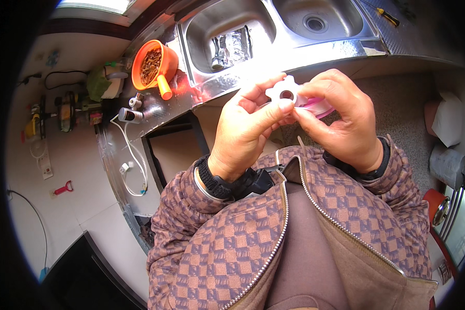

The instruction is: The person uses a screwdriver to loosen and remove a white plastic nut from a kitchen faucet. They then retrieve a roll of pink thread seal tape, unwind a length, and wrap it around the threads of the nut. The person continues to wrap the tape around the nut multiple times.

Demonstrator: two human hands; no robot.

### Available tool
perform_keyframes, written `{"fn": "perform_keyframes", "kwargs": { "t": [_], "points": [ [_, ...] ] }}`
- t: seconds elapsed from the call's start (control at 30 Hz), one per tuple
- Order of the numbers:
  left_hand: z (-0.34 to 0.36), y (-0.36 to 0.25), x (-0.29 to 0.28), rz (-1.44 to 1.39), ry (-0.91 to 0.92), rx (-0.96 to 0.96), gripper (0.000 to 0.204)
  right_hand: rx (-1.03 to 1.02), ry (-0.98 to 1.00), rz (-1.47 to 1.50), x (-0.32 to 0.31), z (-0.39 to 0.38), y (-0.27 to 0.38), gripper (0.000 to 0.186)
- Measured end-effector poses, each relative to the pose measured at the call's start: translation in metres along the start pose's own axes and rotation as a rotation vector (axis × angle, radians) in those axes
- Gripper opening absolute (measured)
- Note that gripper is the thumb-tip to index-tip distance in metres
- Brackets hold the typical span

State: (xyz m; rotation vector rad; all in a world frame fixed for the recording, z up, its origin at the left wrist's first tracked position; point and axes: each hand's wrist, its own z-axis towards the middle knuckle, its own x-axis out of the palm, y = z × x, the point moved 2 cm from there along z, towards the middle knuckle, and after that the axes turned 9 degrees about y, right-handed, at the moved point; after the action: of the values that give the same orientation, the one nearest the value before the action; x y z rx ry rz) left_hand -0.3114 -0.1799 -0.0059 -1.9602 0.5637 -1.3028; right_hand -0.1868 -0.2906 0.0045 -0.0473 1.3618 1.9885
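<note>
In front of my chest, my left hand [236,129] pinches a white plastic lobed nut [274,93] with a round dark hole in its middle. My right hand [350,116] is closed around a pink-rimmed roll of white tape [321,107], its thumb and fingers meeting close to the nut's right side. The two hands nearly touch. Whether a strip of tape lies on the nut is too small to make out, and the left fingers behind the nut are partly hidden.
Beyond my hands is a metal counter with a double sink [191,39]; a shiny silver piece [235,45] lies in the left basin. An orange pot [169,64] of brown strips, a faucet part [130,115] and a white hose [133,150] are left. A yellow screwdriver [387,17] lies far right.
</note>
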Motion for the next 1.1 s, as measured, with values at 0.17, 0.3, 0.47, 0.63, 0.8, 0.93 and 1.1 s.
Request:
{"fn": "perform_keyframes", "kwargs": {
  "t": [0.17,0.3,0.47,0.63,0.8,0.93,1.1],
  "points": [
    [-0.001,-0.004,-0.002,0.081,0.021,-0.021,0.047,0.055,0.119,0.042,-0.009,-0.001,-0.003,0.018],
    [0.0,-0.006,-0.004,0.014,0.045,-0.026,0.043,-0.035,0.207,0.013,-0.012,0.003,-0.001,0.019],
    [0.0,-0.009,-0.004,0.017,0.067,-0.046,0.044,-0.086,0.215,0.0,-0.015,0.005,0.005,0.022],
    [-0.004,-0.013,-0.005,0.004,0.061,-0.088,0.043,-0.217,0.196,-0.12,-0.018,0.011,0.006,0.029],
    [-0.006,-0.018,-0.007,0.03,0.069,-0.057,0.041,-0.123,0.26,-0.014,-0.016,0.012,0.011,0.038],
    [-0.008,-0.022,-0.011,0.082,0.008,0.003,0.04,0.004,0.345,0.121,-0.018,0.012,0.016,0.04],
    [-0.009,-0.027,-0.016,0.172,-0.027,0.081,0.042,0.101,0.399,0.203,-0.017,0.009,0.017,0.038]
  ]
}}
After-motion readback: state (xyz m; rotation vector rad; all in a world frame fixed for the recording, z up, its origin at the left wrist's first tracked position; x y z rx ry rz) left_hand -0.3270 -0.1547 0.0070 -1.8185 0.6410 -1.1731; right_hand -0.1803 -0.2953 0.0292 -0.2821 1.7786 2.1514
